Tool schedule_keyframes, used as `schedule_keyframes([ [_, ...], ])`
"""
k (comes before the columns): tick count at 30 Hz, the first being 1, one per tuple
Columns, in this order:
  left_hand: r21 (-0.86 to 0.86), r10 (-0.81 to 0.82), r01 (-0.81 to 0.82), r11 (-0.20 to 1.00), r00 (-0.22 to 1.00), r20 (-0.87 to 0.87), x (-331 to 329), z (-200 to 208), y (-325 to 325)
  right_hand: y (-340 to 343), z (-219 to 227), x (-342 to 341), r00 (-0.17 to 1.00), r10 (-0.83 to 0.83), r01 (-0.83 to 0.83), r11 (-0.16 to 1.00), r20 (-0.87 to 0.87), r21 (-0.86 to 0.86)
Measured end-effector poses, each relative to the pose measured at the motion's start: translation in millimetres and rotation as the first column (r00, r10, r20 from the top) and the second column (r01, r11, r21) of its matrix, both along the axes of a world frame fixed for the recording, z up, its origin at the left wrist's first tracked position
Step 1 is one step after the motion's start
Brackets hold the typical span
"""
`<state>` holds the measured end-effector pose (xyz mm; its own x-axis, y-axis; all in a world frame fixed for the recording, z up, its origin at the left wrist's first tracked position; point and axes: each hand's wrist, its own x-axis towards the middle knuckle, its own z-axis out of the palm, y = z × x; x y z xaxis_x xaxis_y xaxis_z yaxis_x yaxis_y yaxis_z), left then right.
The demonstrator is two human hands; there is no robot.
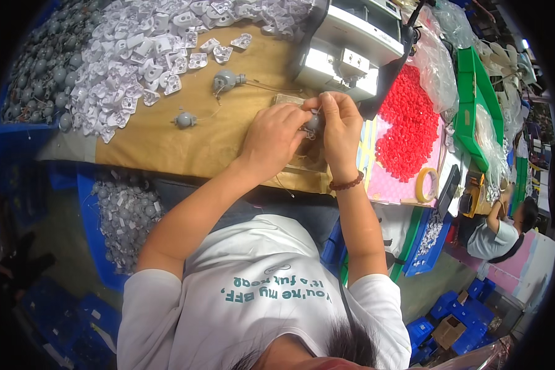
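Holding grey ball (313,123) between machine (357,28) and table edge (302,186)

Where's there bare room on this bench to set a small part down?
The tan cloth is bare between the small gray part and the cloth's near edge, and between the larger gray part and the white machine, beyond the wires. Crowded: white pieces, red pieces, and around the gray ball between left hand and right hand.

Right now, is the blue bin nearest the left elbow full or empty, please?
Not empty: many grey rounded parts lie inside the blue bin, though how full I cannot tell.
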<state>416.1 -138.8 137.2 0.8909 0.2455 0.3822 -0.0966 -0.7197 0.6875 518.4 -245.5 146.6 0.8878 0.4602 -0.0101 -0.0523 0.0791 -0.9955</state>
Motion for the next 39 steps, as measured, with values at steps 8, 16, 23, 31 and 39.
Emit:
schedule_keyframes([
  [8, -0.033, 0.009, -0.008, 0.999, 1.0, 0.026, -1, -5, 2, 12, 2, 3, 0.997, 0.029, -0.025, 0.998, -0.071, 0.049],
  [16, -0.617, -0.28, 0.062, 0.785, 0.923, -0.264, -120, 14, 36, -66, 0, 47, 0.956, 0.028, 0.031, 0.98, 0.291, -0.195],
  [23, -0.637, -0.149, -0.748, 0.186, 0.62, -0.771, -304, -61, 124, -161, -40, 156, 0.784, 0.085, 0.28, 0.835, 0.615, -0.473],
  [31, -0.422, 0.658, -0.831, -0.363, 0.092, -0.748, -392, -95, 298, -176, -50, 182, 0.465, 0.468, 0.461, 0.597, 0.752, -0.656],
  [39, 0.056, 0.928, -0.942, 0.33, 0.335, 0.165, -295, -47, 280, -172, -48, 175, 0.395, 0.609, 0.555, 0.438, 0.687, -0.707],
])
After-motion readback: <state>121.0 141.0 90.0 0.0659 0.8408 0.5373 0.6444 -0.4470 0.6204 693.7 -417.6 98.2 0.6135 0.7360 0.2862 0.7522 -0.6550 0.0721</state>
